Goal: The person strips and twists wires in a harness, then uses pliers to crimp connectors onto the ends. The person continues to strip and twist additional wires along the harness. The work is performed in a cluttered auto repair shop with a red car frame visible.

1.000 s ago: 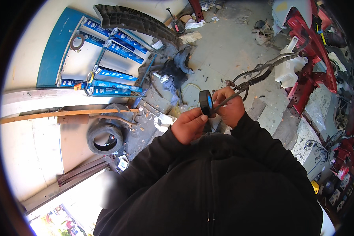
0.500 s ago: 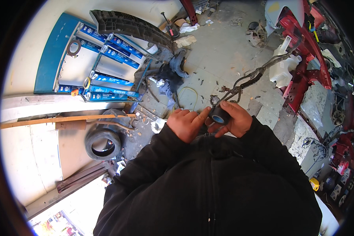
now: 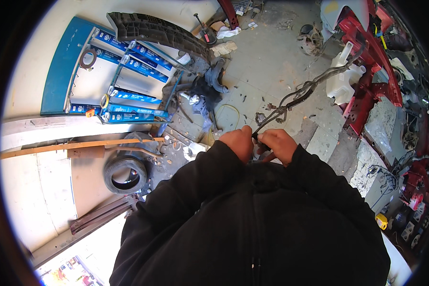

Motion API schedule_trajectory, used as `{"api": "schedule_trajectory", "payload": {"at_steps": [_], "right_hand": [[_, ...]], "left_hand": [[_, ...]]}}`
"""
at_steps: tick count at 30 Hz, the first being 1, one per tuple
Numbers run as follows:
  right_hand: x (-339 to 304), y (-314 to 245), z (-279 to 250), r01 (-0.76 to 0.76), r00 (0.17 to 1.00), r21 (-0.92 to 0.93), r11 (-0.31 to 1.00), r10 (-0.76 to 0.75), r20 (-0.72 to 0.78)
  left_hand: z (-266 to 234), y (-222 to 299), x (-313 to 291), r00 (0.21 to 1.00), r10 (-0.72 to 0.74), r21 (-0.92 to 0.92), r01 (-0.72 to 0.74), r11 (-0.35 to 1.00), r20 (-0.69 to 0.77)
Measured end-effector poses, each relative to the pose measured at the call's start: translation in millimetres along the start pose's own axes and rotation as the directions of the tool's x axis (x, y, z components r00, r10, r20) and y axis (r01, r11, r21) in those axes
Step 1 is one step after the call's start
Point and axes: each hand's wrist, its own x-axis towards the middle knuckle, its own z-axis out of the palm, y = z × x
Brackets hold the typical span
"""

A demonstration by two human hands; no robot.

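A dark wiring harness [image 3: 304, 93] of several bundled strands runs from the red metal car structure at the right down to my hands in front of my chest. My left hand [image 3: 238, 143] is closed in a fist at its near end. Close beside it, my right hand [image 3: 278, 145] is closed too, with the thumb pressed against the harness. A small connector [image 3: 271, 106] sticks out from the strands just beyond my hands. The roll of black tape is hidden now; what lies under my curled fingers cannot be made out.
At the right stand the red car structure [image 3: 362, 93] and a white plastic reservoir [image 3: 345, 83]. A blue rack [image 3: 114, 112] with blue boxes leans at the left, near a black bumper piece [image 3: 159, 31]. A tyre [image 3: 124, 175] lies below it. Scraps litter the floor [image 3: 267, 57].
My left hand has moved right and its pointing finger has curled in. My right hand has turned over slightly, and the tape roll has gone out of sight. The harness hangs a little lower.
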Motion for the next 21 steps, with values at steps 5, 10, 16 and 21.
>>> {"api": "schedule_trajectory", "payload": {"at_steps": [5,10,16,21], "right_hand": [[7.6,18.5,-0.3,0.041,0.999,-0.008,0.999,-0.041,-0.007],[12.4,32.2,-2.3,0.111,0.993,-0.036,0.993,-0.11,0.04],[24.6,38.3,1.3,0.196,0.978,0.027,0.98,-0.198,0.07],[42.1,40.9,9.0,0.519,0.839,0.123,0.846,-0.532,0.114]], "left_hand": [[8.3,-13.7,2.9,0.999,0.009,-0.412,-0.021,0.911,-0.032],[14.9,-14.1,-6.3,0.965,-0.177,-0.812,0.258,0.524,0.192],[6.6,-11.6,-14.9,0.859,-0.166,-0.875,0.47,-0.12,0.484],[-1.2,-16.3,-21.1,0.846,-0.02,-0.803,0.497,-0.329,0.532]]}}
